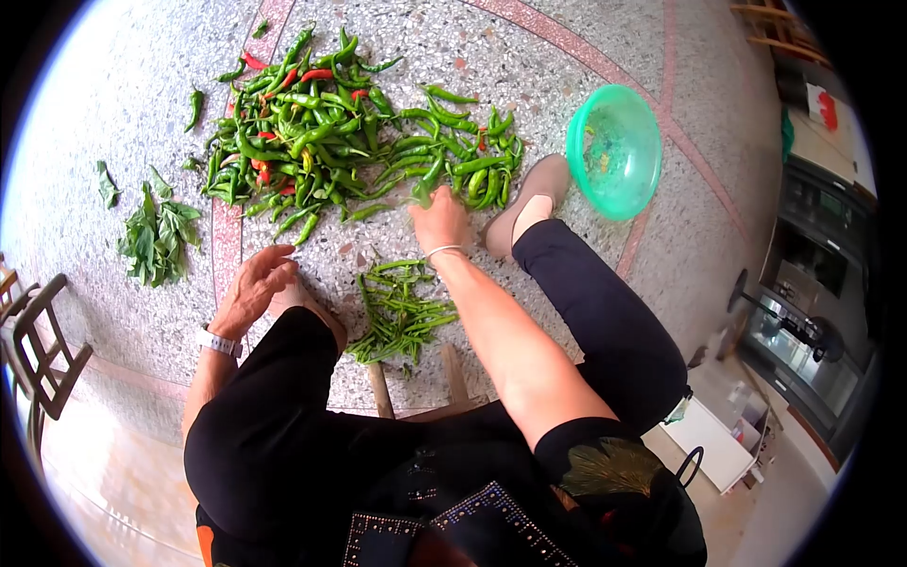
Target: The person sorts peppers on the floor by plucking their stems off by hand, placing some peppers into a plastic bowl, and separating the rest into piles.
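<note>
My right hand (441,223), with a bracelet at the wrist, is closed around a green chili pepper (427,181), slightly blurred, at the near edge of a smaller pile of green peppers (482,175). My left hand (253,291) hovers by my left shoe with fingers loosely bent and apart, holding nothing that I can see. Ahead of it lies a large heap of green and red chili peppers (302,132). Between my feet is a pile of thin green stem-like pieces (402,307); their exact kind is hard to make out.
A green plastic basin (645,156) stands beyond my right shoe (543,184), with small bits inside. Green leaves (156,236) lie on the speckled floor at the left. A dark chair (42,350) is at the far left; a white box (709,439) sits at the lower right.
</note>
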Motion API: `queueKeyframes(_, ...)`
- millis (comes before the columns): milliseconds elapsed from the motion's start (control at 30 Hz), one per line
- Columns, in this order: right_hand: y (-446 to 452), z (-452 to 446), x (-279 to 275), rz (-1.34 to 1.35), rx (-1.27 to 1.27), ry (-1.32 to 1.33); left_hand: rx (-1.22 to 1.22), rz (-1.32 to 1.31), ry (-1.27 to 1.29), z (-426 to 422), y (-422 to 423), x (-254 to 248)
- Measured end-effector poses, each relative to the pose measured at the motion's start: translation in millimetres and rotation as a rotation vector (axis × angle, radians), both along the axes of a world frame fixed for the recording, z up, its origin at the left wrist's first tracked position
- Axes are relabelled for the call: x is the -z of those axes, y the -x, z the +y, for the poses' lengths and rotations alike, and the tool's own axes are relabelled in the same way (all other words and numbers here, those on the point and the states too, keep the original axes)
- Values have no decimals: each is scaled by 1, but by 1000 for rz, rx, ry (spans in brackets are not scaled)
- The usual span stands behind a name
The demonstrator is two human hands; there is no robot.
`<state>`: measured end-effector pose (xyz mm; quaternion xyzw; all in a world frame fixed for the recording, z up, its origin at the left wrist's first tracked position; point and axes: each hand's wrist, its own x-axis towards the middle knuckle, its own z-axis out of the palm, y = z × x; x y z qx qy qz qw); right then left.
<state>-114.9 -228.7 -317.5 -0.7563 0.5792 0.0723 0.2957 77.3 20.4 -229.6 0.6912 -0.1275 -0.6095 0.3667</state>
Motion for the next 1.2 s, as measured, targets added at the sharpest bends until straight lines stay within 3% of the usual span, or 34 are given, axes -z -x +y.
queueKeyframes(167, -1, 5, -16, -39, -32, -115, -24, 5, -29, -1, -1, 2)
queueKeyframes(267, 30, -5, -28, -268, 229, -710, -4, -1, -33, -7, 1, 0)
queueKeyframes(333, 40, -25, -59, -558, 505, -874, -15, 2, -27, -8, 2, 1)
queueKeyframes(400, 49, -71, -87, -748, 578, -846, -35, 2, -24, -5, 1, 1)
queueKeyframes(500, 89, -157, -85, -934, 643, -573, -56, -1, -25, -2, 0, -1)
queueKeyframes(667, 142, -252, -87, -823, 870, -396, -100, 43, -19, 9, 5, 4)
queueKeyframes(833, 137, -261, -92, -777, 949, -216, -132, 28, -30, 9, 7, 5)
queueKeyframes(967, 117, -224, -68, -369, 357, 302, -107, 14, -47, -1, 7, 2)
queueKeyframes(1033, 90, -191, -59, -535, 361, -133, -85, 6, -55, -4, 5, 2)
queueKeyframes(1067, 88, -186, -28, -380, 199, -128, -78, 4, -48, -5, 5, 2)
queueKeyframes(1100, 73, -171, -22, -79, -167, 211, -73, 1, -42, -4, 5, 3)
queueKeyframes(1133, 52, -150, -33, -99, -43, 83, -68, -2, -36, -3, 5, 5)
queueKeyframes(1200, 40, -127, 0, -136, -109, 43, -69, 4, -42, -1, 5, 5)
